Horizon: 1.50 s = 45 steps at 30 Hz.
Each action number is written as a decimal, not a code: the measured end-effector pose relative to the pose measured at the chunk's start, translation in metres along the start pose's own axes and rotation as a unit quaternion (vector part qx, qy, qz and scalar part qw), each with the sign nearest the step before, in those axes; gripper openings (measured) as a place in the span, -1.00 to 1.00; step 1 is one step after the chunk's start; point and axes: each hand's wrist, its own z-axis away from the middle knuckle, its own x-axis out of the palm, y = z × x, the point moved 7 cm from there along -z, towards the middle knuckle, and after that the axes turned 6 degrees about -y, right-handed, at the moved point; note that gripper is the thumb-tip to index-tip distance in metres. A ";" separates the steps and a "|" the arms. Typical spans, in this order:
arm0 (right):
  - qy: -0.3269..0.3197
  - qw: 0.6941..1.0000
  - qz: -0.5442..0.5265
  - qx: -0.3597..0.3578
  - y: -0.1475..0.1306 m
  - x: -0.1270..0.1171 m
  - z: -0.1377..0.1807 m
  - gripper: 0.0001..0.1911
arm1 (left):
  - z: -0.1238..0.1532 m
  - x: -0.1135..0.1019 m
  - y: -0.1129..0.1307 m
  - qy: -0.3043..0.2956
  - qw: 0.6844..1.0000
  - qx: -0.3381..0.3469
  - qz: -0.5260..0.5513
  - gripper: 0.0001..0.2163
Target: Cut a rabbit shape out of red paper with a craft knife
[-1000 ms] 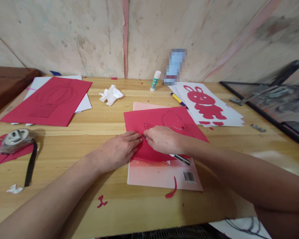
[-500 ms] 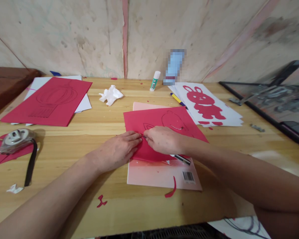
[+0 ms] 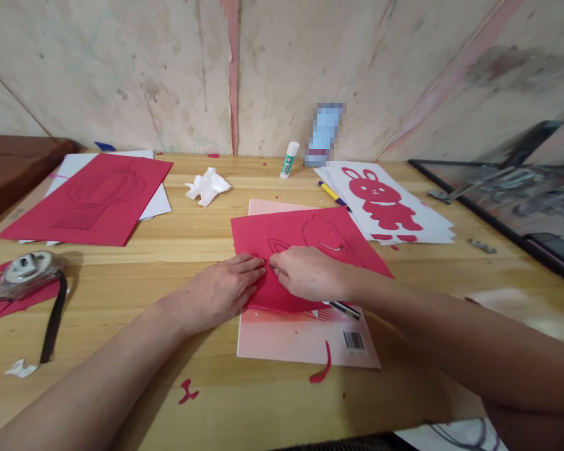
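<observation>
- Red sheet (image 3: pixel 289 233) lies mid-table on top of a pinkish booklet (image 3: pixel 282 344); booklet shows past its far and near edges, barcode on the near right part. Dark outlines on the sheet: pointed leaf-like shape by the fingertips, bigger rounded one to the right, with a pale slit in it.
- Left hand (image 3: pixel 225 285): palm down, fingers extended and side by side, flat on the sheet's left part. Not gripping.
- Right hand (image 3: pixel 310 272): on the sheet, fingers curled in, tips nearly meeting the left fingertips. Tiny dark bit shows at the tips; can't tell what it is or whether the hand is clamped on it.
- Black-and-silver rod (image 3: pixel 346 310) pokes out below the right wrist, over the booklet; its other end is hidden.
- Curved red scrap (image 3: pixel 328 360) at the booklet's near edge; branched red scrap (image 3: pixel 186 393) on the table, nearer the left forearm.
- Left side of table (image 3: pixel 169 244): tape measure (image 3: pixel 28 275) on red paper, strap hanging off it; farther back, second red sheet (image 3: pixel 75 216) with a lantern-like drawing, over white paper.
- Far side: crumpled tissue (image 3: pixel 209 186), upright glue stick (image 3: pixel 289 160).
- Right: yellow-and-blue pen (image 3: pixel 332 194) beside white sheets (image 3: pixel 432 233) bearing a red rabbit (image 3: pixel 390 216).
</observation>
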 end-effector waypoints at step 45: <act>0.016 0.998 0.027 -0.047 0.005 0.007 0.007 -0.72 | -0.004 0.001 0.003 0.010 0.998 0.007 -0.063 -0.67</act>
